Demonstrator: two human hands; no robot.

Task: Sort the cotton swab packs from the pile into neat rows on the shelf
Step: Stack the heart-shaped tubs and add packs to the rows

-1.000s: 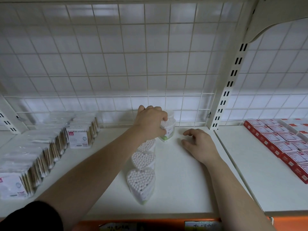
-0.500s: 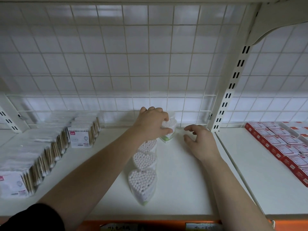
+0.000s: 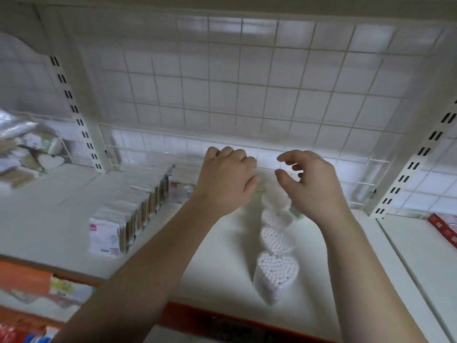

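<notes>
Both hands are coming up off the work since a moment ago: my left hand (image 3: 225, 180) is letting go of the rearmost pack it was covering, and my right hand (image 3: 312, 185) is lifting off the shelf (image 3: 222, 263) where it lay flat. My head is also swinging left, so the pile (image 3: 29, 154) on the neighbouring bay is coming into view. Right now both hands are hovering just above the back end of the row, near each other but apart, fingers loosely curled, and I am seeing nothing gripped in either. The heart-shaped swab packs (image 3: 276, 272) are standing upright in a single file running from the front edge toward the wire grid (image 3: 247, 95). The rear ones are blurred, and a green-bottomed pack (image 3: 297, 214) is peeking out beneath my right wrist; I cannot tell whether it is sitting true in line. I am judging that this placement is finishing and the fetch of another pack is starting. That next move is calling for a reach well to the left, past the flat packs (image 3: 131, 214), to pick one heart pack out of the jumble, and then for setting it either behind the row or at the head of a fresh row beside it, without knocking the standing ones.
</notes>
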